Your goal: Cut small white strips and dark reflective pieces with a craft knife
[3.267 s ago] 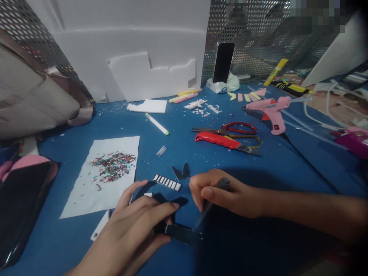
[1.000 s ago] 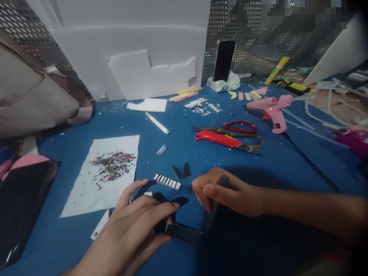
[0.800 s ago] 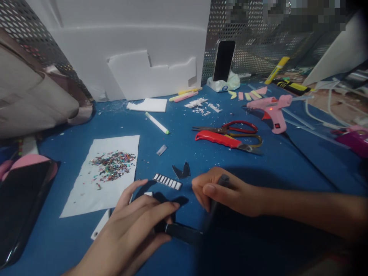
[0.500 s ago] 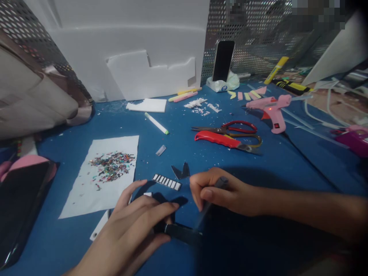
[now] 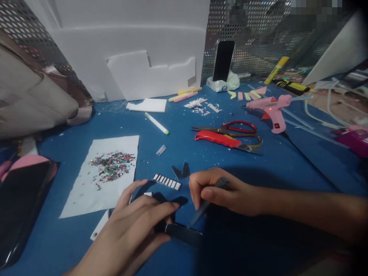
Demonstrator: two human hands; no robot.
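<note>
My left hand point(image 5: 135, 226) lies on the blue table, fingers partly spread and pressing down on a dark strip point(image 5: 182, 233). My right hand point(image 5: 221, 191) is closed round a dark pen-like tool point(image 5: 205, 205) whose tip touches the strip's upper edge. Just beyond the hands lie a black strip with white squares point(image 5: 167, 181) and a small dark cut-out scrap point(image 5: 181, 171).
A white sheet point(image 5: 86, 195) holding glitter bits point(image 5: 112, 165) lies to the left. Red-handled scissors point(image 5: 230, 128), a red cutter point(image 5: 224, 141), a pink glue gun point(image 5: 271, 109), a white marker point(image 5: 156, 123), a propped phone point(image 5: 223, 61) and white foam boards point(image 5: 152, 76) stand farther back. A dark tablet point(image 5: 20, 207) sits at far left.
My right hand shifted slightly left and right with the tool, its tip sliding along the dark strip. The left hand stayed in place.
</note>
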